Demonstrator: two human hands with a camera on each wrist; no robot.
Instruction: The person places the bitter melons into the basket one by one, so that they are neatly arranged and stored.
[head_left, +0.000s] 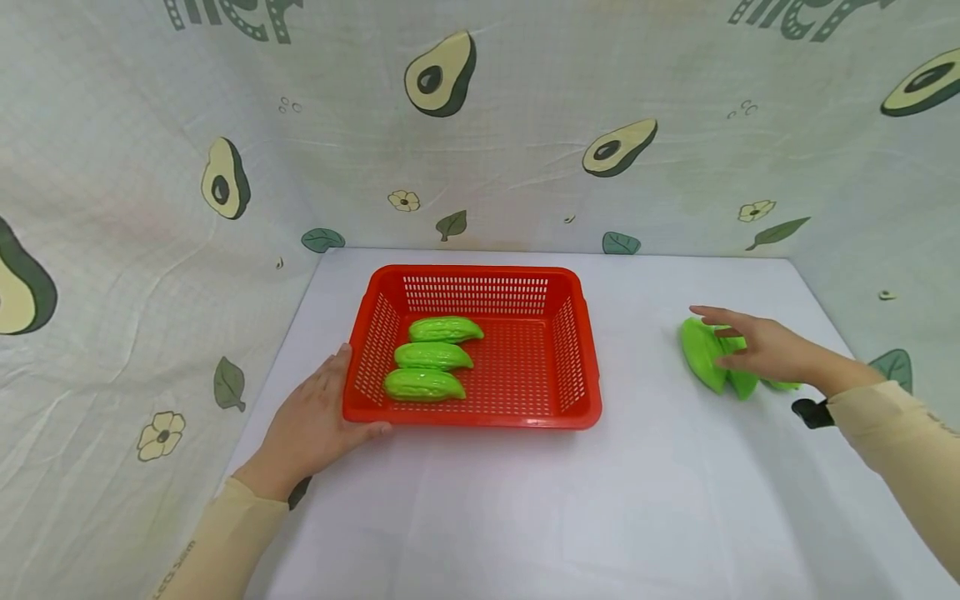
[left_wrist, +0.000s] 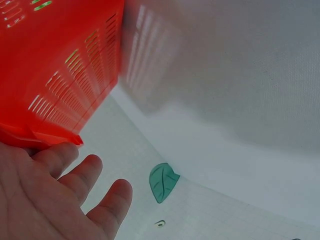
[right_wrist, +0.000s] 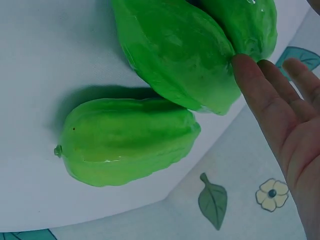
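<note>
A red plastic basket (head_left: 480, 420) stands on the white table, with three glossy green bitter melons (head_left: 432, 356) lined up along its left half. At its front left corner, my left hand (head_left: 303, 425) touches the rim, thumb along the front and fingers by the left side. In the left wrist view, these fingers (left_wrist: 80, 185) are extended, one right at the rim. Over on the right, my right hand (head_left: 772, 346) hovers over more bitter melons (head_left: 701, 354), partly hiding them. The right wrist view has three of these, one lying crosswise (right_wrist: 127, 142), with loosely extended fingers (right_wrist: 250, 77) overlapping another.
A white cloth printed with avocados (head_left: 442, 75), leaves and flowers rises behind the table (head_left: 480, 508) and along both sides. Table surface lies between the basket and the melons on the right. Both forearms wear beige sleeves (head_left: 892, 433).
</note>
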